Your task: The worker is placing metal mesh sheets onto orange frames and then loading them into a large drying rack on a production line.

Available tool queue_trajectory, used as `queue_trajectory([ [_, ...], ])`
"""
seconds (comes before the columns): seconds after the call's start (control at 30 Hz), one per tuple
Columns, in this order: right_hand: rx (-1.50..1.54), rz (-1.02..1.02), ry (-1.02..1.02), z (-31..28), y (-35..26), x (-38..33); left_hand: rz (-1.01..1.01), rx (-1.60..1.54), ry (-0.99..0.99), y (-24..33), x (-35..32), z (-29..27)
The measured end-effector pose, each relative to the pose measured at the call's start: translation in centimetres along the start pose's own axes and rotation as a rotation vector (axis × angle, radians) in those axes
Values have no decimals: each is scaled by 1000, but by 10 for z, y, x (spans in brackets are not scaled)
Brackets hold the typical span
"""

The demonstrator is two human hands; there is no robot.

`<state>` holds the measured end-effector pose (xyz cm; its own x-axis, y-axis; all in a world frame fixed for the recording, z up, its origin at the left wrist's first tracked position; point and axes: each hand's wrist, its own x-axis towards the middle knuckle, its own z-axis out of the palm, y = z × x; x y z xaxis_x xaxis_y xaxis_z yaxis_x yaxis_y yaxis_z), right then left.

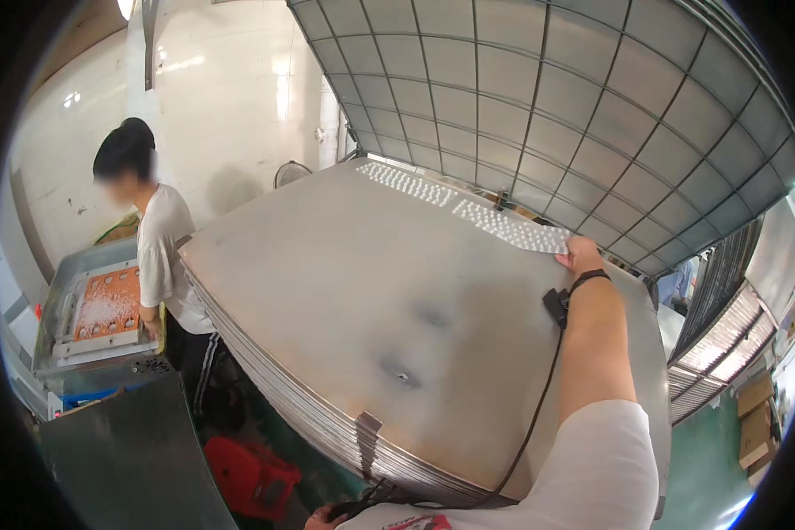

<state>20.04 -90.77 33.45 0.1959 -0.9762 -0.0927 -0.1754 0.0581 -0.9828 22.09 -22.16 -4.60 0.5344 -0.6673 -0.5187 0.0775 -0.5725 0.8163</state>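
My right arm reaches over a big flat metal sheet, the top of a thick stack. At its far right part, my right hand pinches the near end of a pale strip dotted with white pieces. The strip lies along the sheet's far edge. A second dotted strip lies beyond it in the same line. A black band with a small black device and cable is on my right wrist. Only a bit of my left hand shows at the lower edge, beside a black strap; its fingers are mostly hidden.
A gridded metal rack slants up over the far edge. To the left a person works at a metal tray holding an orange perforated plate. A red stool and a dark table stand below; cardboard boxes at right.
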Motion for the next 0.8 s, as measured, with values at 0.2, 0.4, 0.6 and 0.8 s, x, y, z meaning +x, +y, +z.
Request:
queue_trajectory([
  [0.2, -880, -511, 428, 46, -28, -57, -1, -3, 78, -25, -1, -7],
  [0.4, -1284, -1077, -81, 144, -100, -101, 43, 52, 80, -49, -18, -10],
  [0.6, -995, -1446, -685, 298, -120, -343, -20, -53, 230, -100, -78, 9],
  [0.8, -559, -1830, -1452, 342, -37, -665, -94, -294, 549, -122, -218, 42],
])
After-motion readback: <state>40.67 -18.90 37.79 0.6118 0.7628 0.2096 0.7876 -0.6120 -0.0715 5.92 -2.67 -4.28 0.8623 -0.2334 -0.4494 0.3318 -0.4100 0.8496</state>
